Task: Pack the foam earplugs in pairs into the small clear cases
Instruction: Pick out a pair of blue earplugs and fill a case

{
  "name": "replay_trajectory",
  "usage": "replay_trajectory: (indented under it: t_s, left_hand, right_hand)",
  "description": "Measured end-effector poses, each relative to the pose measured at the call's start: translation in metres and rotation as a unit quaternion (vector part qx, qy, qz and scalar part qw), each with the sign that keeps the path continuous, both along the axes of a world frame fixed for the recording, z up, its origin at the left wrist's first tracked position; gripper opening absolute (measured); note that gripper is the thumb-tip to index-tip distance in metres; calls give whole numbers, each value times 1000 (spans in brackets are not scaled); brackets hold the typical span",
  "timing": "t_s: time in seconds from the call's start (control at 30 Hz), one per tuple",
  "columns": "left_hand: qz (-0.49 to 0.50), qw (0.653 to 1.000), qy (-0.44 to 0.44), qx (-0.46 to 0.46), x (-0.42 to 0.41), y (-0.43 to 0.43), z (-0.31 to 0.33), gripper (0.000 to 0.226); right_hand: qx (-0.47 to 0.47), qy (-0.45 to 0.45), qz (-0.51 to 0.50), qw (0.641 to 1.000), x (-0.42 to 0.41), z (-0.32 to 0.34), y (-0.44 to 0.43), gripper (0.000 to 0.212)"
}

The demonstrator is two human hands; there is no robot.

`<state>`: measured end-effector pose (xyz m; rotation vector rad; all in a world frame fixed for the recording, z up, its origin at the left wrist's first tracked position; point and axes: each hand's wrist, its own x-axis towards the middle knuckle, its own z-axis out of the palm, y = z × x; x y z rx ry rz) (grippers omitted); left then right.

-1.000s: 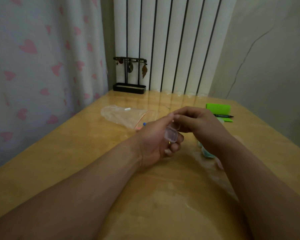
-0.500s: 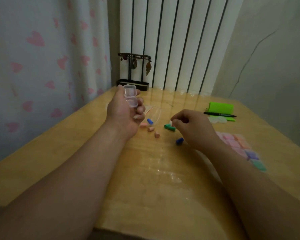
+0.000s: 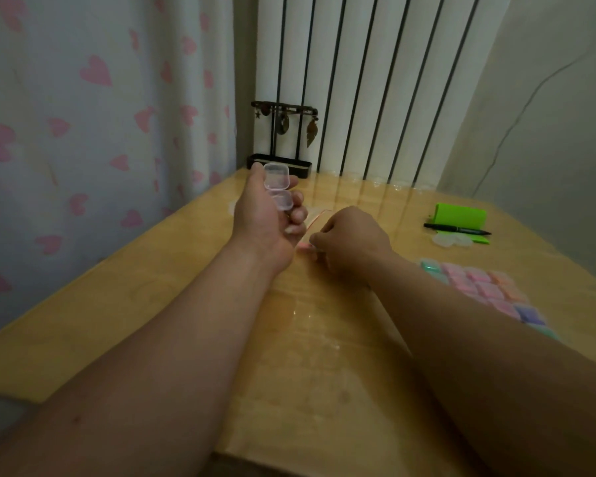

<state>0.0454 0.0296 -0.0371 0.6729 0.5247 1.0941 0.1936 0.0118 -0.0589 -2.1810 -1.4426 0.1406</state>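
I see my left hand raised over the far left part of the bench, palm turned toward me, with its fingers curled round a small clear case. The case stands open, lid up and tray below, and I see nothing inside it. My right hand rests knuckles up on the bench just right of the left one, with its fingers bent under. Its fingertips sit at a pink earplug lying on the bench, but I cannot tell whether they grip it or only touch it. A clear bag with a red strip lies behind the two hands.

To the right, near my forearm, filled cases lie in close rows, showing teal, pink, orange and purple inside. Farther off to the right are a green pad, a black pen in front of it, and some clear plastic pieces, too blurred to make out. A dark earring stand stands at the far edge.
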Motion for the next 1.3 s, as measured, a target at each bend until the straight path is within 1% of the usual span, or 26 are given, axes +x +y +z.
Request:
replay_trajectory:
  t_s: [0.1, 0.27, 0.4, 0.53, 0.6, 0.7, 0.77, 0.83, 0.9, 1.0, 1.1, 1.17, 1.3]
  left_hand:
    - [-2, 1000, 0, -1, 0, -1, 1, 54]
    - [-8, 1000, 6, 7, -1, -2, 0, 53]
    - [-13, 1000, 16, 10, 0, 0, 0, 52]
    - [-27, 999, 36, 12, 3, -3, 0, 54]
    - [-42, 998, 51, 16, 5, -7, 1, 56]
    - [-88, 992, 83, 29, 13, -16, 0, 62]
    - [-123, 985, 113, 40, 20, -25, -4, 63]
    - [-149, 977, 144, 43, 27, -33, -7, 64]
    - [-168, 972, 157, 43, 30, -38, -11, 64]
    - [-191, 969, 153, 41, 32, -40, -13, 62]
    - [-189, 968, 159, 40, 34, -39, -17, 60]
    - [-185, 968, 165, 38, 35, -38, -18, 60]
    - [-180, 969, 163, 38, 36, -36, -19, 61]
  right_hand:
    - [-16, -2, -10, 1000, -3, 0, 4, 16]
    - [-25, 25, -6, 999, -1, -1, 2, 20]
    - [25, 35, -13, 999, 5, 5, -5, 22]
    - [51, 63, -6, 997, 15, 21, -24, 20]
    - [83, 88, -3, 993, 20, 28, -42, 16]
    - [180, 128, 10, 975, 27, 31, -71, 13]
    - [229, 140, 26, 963, 28, 33, -84, 11]
    - [255, 125, 51, 958, 29, 37, -91, 10]
    - [250, 80, 90, 961, 25, 41, -94, 7]
    - [184, -25, 143, 972, 17, 44, -97, 4]
    - [99, -109, 161, 976, 14, 44, -97, 6]
    - [76, -133, 165, 974, 14, 44, -97, 9]
    - [52, -122, 172, 976, 13, 46, -98, 13]
